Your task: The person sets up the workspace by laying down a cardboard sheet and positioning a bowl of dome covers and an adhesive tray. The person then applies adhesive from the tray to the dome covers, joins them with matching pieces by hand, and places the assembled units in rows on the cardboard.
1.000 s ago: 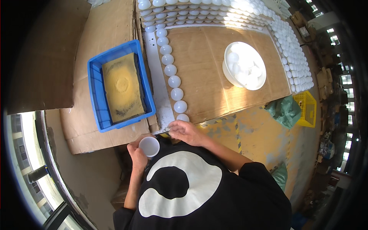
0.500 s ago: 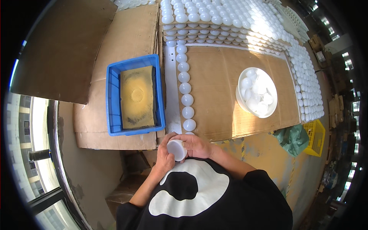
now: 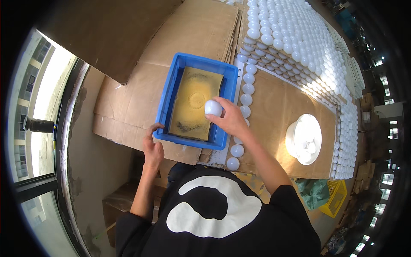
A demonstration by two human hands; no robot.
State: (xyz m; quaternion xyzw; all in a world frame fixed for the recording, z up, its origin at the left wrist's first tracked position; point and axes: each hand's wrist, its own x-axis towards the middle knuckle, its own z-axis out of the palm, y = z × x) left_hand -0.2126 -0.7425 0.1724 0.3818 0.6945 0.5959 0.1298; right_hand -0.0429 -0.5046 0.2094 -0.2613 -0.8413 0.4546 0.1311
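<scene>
My right hand (image 3: 230,118) is closed round a smooth white bulb cover (image 3: 213,109), thumb on the near side and fingers on the far side. The cover is over the right part of a yellow sponge block (image 3: 199,88), which has a round mark and dark smudges. Whether the cover touches the sponge, I cannot tell. That block lies inside a blue plastic bin (image 3: 164,109). Beside the bin's near left corner is my left hand (image 3: 153,147), empty, its index finger stretched toward the rim and the other fingers partly curled.
A row of white bulb covers (image 3: 246,100) runs along the cardboard right of the bin. Stacked layers of covers (image 3: 295,43) rise at the back right. A white bowl (image 3: 292,139) holds several white pieces. Beyond the table's edge are a green bag (image 3: 314,192) and yellow crate (image 3: 336,199).
My hands have parted from holding the white cover together near my body. The right hand has carried it forward over the sponge; the left has moved left, beside the bin. The view has turned.
</scene>
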